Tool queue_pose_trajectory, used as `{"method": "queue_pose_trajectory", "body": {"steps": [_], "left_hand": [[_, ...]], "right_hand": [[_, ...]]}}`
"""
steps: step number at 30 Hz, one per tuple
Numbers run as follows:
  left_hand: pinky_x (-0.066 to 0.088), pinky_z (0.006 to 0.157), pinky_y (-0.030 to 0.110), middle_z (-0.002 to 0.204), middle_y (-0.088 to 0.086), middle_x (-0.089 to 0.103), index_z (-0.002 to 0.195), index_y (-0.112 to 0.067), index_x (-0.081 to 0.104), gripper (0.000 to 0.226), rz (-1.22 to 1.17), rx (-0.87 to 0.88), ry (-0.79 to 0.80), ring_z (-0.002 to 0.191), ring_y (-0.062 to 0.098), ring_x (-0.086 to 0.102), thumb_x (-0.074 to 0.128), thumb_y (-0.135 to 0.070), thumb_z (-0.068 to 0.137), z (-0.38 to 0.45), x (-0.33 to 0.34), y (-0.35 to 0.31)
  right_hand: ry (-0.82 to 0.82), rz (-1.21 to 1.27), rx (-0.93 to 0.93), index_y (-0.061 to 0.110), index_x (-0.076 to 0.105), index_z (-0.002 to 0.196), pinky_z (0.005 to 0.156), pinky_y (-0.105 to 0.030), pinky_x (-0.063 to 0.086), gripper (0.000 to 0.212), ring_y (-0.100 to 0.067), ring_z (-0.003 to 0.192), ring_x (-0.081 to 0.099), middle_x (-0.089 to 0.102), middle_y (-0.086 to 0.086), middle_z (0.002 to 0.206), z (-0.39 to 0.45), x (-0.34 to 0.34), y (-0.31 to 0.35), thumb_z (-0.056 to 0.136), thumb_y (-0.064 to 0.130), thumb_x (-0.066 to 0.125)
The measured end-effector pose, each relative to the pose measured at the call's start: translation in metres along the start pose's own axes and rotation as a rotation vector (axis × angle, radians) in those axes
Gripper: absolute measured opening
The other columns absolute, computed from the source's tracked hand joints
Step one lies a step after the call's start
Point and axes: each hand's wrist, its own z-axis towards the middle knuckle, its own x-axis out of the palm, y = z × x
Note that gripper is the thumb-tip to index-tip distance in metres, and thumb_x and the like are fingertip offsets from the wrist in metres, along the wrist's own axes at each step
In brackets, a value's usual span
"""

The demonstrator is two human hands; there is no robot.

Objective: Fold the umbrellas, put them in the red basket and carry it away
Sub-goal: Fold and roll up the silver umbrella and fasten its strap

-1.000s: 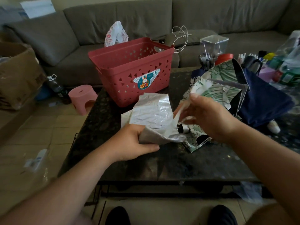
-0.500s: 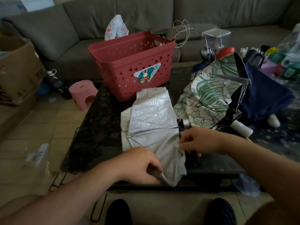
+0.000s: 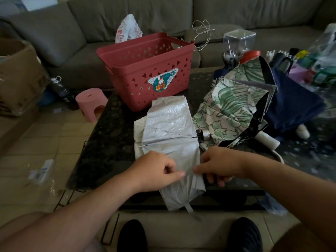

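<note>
At about nine o'clock a cardboard box (image 3: pixel 17 77) sits at the frame's edge, with a dark bottle (image 3: pixel 61 89) and a pink stool (image 3: pixel 91 103) on the floor between it and the dark stone tabletop (image 3: pixel 109 148). A grey sofa (image 3: pixel 163 13) runs across the back from ten to two o'clock, and a printed plastic bag (image 3: pixel 128 30) rests on its seat just behind the red basket (image 3: pixel 145 70). The basket stands upright on the far left part of the tabletop, at roughly eleven o'clock from the hands; a cartoon sticker faces the camera.

Directly in front of the basket lies the silver umbrella (image 3: pixel 169 128), its canopy flattened with one rib across it, its lower end hanging over the near edge of the tabletop. The left hand (image 3: pixel 156 171) has its fingers curled and pinches the silver fabric at the middle. The right hand (image 3: pixel 218 164), just beside it at three o'clock, also has curled fingers and grips the umbrella's right edge; fingertips nearly meet.

At one o'clock from the hands the leaf-print umbrella (image 3: pixel 229 110) lies crumpled and unfolded, touching the silver one's tip. The navy umbrella (image 3: pixel 294 106) is spread behind it, at two o'clock. A clear plastic box (image 3: pixel 239 40) and blurred clutter occupy the far right.
</note>
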Motion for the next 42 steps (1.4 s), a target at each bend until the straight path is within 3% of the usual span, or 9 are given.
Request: {"method": "queue_pose_trajectory", "body": {"steps": [3, 7, 11, 18, 21, 27, 32, 38, 42], "left_hand": [[0.045, 0.052, 0.026, 0.058, 0.0, 0.062, 0.071, -0.017, 0.073, 0.058, 0.108, -0.204, 0.345, 0.051, 0.009, 0.053, 0.058, -0.068, 0.095, -0.008, -0.008, -0.009], [0.048, 0.051, 0.017, 0.084, 0.004, 0.077, 0.094, -0.018, 0.072, 0.044, -0.085, -0.487, 0.71, 0.062, 0.015, 0.068, 0.056, -0.059, 0.102, -0.031, -0.002, -0.01], [0.056, 0.054, 0.026, 0.097, 0.003, 0.075, 0.101, -0.016, 0.065, 0.035, -0.431, -0.647, 0.412, 0.07, 0.016, 0.075, 0.063, -0.051, 0.101, -0.053, 0.027, -0.012], [0.062, 0.088, 0.044, 0.12, 0.006, 0.076, 0.127, -0.029, 0.06, 0.027, -1.203, -0.737, -0.002, 0.097, 0.03, 0.079, 0.068, -0.031, 0.102, -0.073, 0.056, -0.047], [0.061, 0.081, 0.043, 0.113, 0.009, 0.079, 0.127, -0.024, 0.065, 0.027, -1.417, -0.689, -0.179, 0.093, 0.029, 0.079, 0.068, -0.021, 0.101, -0.072, 0.054, -0.055], [0.058, 0.07, 0.031, 0.105, 0.011, 0.08, 0.122, -0.01, 0.069, 0.025, -1.476, -0.627, -0.252, 0.081, 0.017, 0.076, 0.069, -0.014, 0.098, -0.069, 0.045, -0.054], [0.062, 0.071, 0.027, 0.101, 0.011, 0.08, 0.113, -0.005, 0.073, 0.023, -1.311, -0.651, -0.214, 0.082, 0.017, 0.076, 0.078, -0.009, 0.091, -0.069, 0.05, -0.047], [0.061, 0.075, 0.031, 0.107, 0.012, 0.08, 0.119, -0.008, 0.071, 0.029, -1.285, -0.649, -0.19, 0.088, 0.022, 0.077, 0.077, -0.003, 0.091, -0.069, 0.053, -0.045], [0.063, 0.075, 0.036, 0.105, 0.014, 0.078, 0.12, -0.008, 0.067, 0.034, -1.163, -0.65, -0.128, 0.083, 0.022, 0.076, 0.081, -0.005, 0.089, -0.07, 0.057, -0.046]], "right_hand": [[-0.038, 0.229, -0.047, 0.011, 0.062, 0.085, 0.04, -0.023, 0.027, 0.024, -0.015, 0.04, 0.047, 0.057, -0.002, 0.057, 0.002, 0.007, -0.006, 0.094, 0.028, 0.077], [0.199, 0.158, -0.189, 0.023, 0.073, 0.112, 0.046, -0.03, 0.035, 0.032, -0.019, 0.051, 0.047, 0.062, -0.015, 0.072, -0.015, 0.011, -0.011, 0.083, 0.024, 0.087], [0.125, 0.051, -0.232, 0.023, 0.074, 0.112, 0.044, -0.026, 0.038, 0.03, -0.013, 0.049, 0.046, 0.058, -0.002, 0.064, -0.026, 0.02, -0.018, 0.085, 0.016, 0.085], [-0.121, 0.449, -0.166, 0.002, 0.07, 0.096, 0.064, -0.035, 0.047, 0.023, -0.023, 0.072, 0.054, 0.063, -0.012, 0.085, -0.028, 0.033, -0.025, 0.093, 0.024, 0.078], [-0.06, 0.568, -0.177, 0.015, 0.072, 0.093, 0.058, -0.028, 0.043, 0.01, -0.018, 0.065, 0.051, 0.064, -0.002, 0.082, -0.036, 0.028, -0.022, 0.093, 0.025, 0.075], [0.173, 0.488, -0.139, 0.019, 0.068, 0.116, 0.069, -0.03, 0.055, 0.037, -0.023, 0.077, 0.067, 0.071, -0.01, 0.104, -0.05, 0.018, -0.028, 0.082, 0.019, 0.083], [-0.002, 0.391, -0.094, 0.009, 0.066, 0.094, 0.062, -0.024, 0.054, 0.008, -0.018, 0.072, 0.07, 0.072, -0.01, 0.085, -0.043, 0.022, -0.034, 0.095, 0.012, 0.073], [0.037, 0.592, -0.02, 0.017, 0.064, 0.096, 0.052, -0.024, 0.045, 0.006, -0.028, 0.072, 0.073, 0.074, -0.006, 0.095, -0.045, 0.022, -0.025, 0.098, 0.021, 0.069], [-0.161, 0.472, -0.048, 0.012, 0.059, 0.099, 0.045, -0.023, 0.035, 0.019, -0.028, 0.061, 0.071, 0.075, -0.011, 0.084, -0.036, 0.028, -0.021, 0.092, 0.013, 0.076]]}}
